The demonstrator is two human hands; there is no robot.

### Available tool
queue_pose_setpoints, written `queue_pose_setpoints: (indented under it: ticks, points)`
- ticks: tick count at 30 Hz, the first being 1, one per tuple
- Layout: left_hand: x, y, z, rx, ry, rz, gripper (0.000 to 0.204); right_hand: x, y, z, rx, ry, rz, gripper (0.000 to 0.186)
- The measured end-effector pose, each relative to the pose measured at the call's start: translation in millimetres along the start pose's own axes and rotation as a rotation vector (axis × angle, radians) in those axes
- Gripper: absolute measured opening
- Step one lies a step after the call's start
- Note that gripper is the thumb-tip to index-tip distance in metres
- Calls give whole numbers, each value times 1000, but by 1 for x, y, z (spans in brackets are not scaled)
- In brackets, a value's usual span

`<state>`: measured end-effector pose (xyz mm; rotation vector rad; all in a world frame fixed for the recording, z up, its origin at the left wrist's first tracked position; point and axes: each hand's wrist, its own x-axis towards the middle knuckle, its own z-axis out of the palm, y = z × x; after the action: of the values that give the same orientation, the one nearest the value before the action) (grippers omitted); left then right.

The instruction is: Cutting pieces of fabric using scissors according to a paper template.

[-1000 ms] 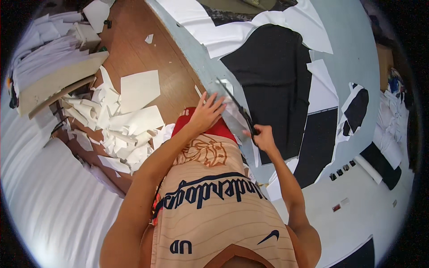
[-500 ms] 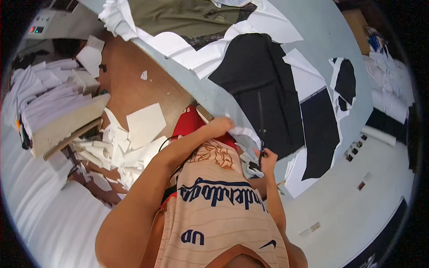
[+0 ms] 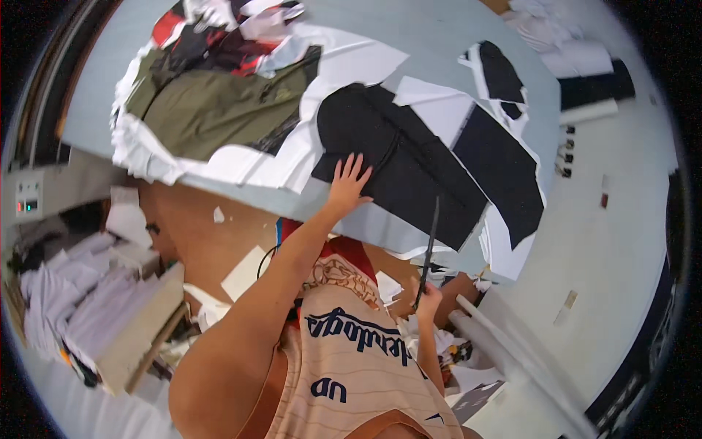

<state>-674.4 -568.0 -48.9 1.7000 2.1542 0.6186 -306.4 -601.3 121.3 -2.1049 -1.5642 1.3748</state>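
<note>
Reaching the left hand up to frame centre, fingers spread flat on the black fabric piece lying on the grey table; gripping a thin dark rod upright in the right hand, lower right of centre

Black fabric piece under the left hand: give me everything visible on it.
The black fabric piece is a long, matte, cloth-like panel with a rounded upper end, lying flat and slanting down to the right across the grey table. It lies on white paper, with a faint seam or fold line along its middle. The left hand rests spread on its near left edge. A thin dark tool held in the right hand reaches up to its lower edge.
</note>
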Motion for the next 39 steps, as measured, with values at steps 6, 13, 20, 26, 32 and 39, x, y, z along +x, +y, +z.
queue_pose_setpoints:
  ticks: [6,13,20,26,32,39]
  points:
    - [-1,16,16,-717,-240,152,13,-53,32,18,89,100,74,41]
    - [255,73,-117,-796,243,-19,17,-101,-31,10,-35,193,366,53]
    - [466,90,-242,-648,528,78,25,-80,88,-3,254,345,221,42]
    - [474,67,-223,-636,256,198,45,-72,120,-4,210,438,144,35]
    - [262,-159,-165,270,97,-250,102,-60,35,32,314,185,258,41]
    - [26,-239,-188,496,52,-595,140,7,17,34,-2,190,-137,39]
